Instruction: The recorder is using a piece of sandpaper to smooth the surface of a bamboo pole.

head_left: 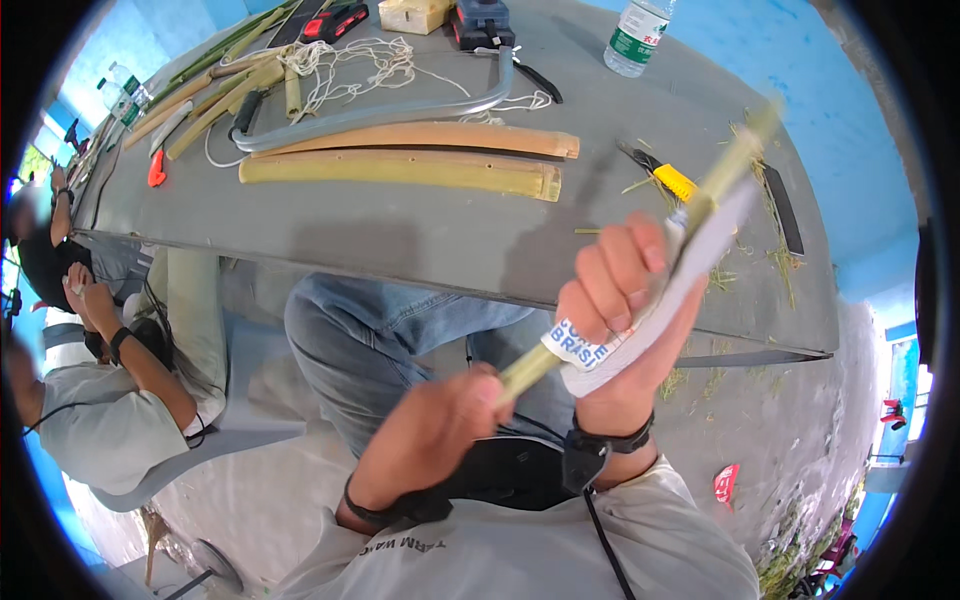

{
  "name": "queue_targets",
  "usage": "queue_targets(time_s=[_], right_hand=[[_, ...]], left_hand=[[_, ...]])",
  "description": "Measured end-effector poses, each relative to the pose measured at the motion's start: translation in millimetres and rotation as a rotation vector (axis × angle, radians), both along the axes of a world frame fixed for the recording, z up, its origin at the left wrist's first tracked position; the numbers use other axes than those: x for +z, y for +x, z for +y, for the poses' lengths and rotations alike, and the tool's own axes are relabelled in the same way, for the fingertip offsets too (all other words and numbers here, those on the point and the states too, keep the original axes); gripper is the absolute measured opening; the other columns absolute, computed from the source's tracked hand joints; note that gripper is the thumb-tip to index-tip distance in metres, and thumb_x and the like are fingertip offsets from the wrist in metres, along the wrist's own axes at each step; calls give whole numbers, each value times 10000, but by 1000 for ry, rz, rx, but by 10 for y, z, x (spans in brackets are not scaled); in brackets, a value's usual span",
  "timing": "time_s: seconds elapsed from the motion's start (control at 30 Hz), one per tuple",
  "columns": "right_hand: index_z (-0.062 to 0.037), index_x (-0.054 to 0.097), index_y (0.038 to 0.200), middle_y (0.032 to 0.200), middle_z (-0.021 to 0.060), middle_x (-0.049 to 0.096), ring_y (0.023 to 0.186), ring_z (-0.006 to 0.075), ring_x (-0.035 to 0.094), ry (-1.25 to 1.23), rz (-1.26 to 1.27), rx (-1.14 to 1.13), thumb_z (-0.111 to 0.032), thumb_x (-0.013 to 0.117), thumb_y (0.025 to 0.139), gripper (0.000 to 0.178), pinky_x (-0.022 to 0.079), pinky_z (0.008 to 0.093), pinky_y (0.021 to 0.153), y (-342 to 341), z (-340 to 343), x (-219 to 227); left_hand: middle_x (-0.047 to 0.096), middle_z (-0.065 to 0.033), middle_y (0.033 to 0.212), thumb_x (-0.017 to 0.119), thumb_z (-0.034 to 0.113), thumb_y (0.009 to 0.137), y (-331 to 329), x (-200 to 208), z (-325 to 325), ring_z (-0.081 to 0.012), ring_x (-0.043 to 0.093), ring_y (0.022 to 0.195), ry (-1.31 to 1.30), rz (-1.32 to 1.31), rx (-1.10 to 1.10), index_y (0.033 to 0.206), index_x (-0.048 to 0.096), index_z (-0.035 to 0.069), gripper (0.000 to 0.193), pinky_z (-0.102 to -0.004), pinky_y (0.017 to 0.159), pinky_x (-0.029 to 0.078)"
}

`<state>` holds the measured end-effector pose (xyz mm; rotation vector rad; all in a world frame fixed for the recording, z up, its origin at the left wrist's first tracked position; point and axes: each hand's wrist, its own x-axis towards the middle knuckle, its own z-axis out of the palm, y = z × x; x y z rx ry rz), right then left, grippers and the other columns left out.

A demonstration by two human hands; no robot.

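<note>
My left hand (432,425) is closed round the lower end of a thin green bamboo stick (530,371), which slants up to the right over my lap. Folded about the stick's middle is a white sheet of sandpaper (590,362) with blue print on its back. My right hand (625,290) grips that sheet, fingers curled over it and the palm beneath. The stick's far end is smeared by motion above the table. Beyond it lies a yellow-handled cutter knife (672,181); two split bamboo halves (400,174) rest on the table further left.
On the grey table (400,232) are a bow saw (375,128), tangled white string (350,68), bamboo strips (225,98), a dark flat bar (783,210) and a water bottle (637,38). Shavings (722,278) lie near the right edge. Two people sit at the left.
</note>
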<state>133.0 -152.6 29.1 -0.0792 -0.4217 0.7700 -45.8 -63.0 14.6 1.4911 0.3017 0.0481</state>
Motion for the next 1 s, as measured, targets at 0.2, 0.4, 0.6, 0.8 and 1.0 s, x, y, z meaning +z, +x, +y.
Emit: queue_targets(time_s=[0.2, 0.4, 0.6, 0.8, 1.0], right_hand=[[-112, 412, 832, 670, -5, 355, 524, 123, 332, 112, -66, -24, -329, 467, 1008, 285, 292, 292, 473, 476, -271, 249], [-84, 452, 877, 683, 8, 357, 544, 125, 338, 157, -22, -112, -356, 421, 1026, 311, 310, 285, 474, 451, -217, 156], [-74, 434, 906, 698, 4, 364, 560, 119, 349, 147, -40, -140, -322, 470, 998, 266, 293, 271, 487, 442, -99, 129], [-78, 449, 917, 705, 2, 374, 561, 125, 353, 128, -162, -69, -320, 457, 983, 251, 313, 286, 507, 452, -67, 264], [-65, 521, 942, 654, 6, 375, 495, 143, 350, 144, -95, -175, -380, 361, 1025, 363, 295, 313, 425, 532, -11, 153]], left_hand=[[446, 7, 647, 380, 357, 1063, -333, -29, 302, -93, 411, 598, 68, 114, 122, 836, 578, 16, 455, -251, 570, 359], [426, 47, 630, 371, 385, 1064, -273, -126, 247, -41, 323, 532, -29, 139, 141, 838, 579, 21, 476, -213, 490, 282], [389, 59, 600, 363, 361, 1070, -242, -180, 174, -22, 295, 492, -100, 142, 239, 837, 562, -3, 476, -198, 444, 244], [396, 30, 573, 362, 363, 1069, -237, -260, 190, -20, 256, 461, -118, 1, 372, 771, 518, -3, 497, -208, 391, 239], [298, 43, 481, 347, 375, 1066, -283, -339, 276, -35, 216, 350, -48, -53, 402, 737, 507, -8, 529, -215, 317, 179]])
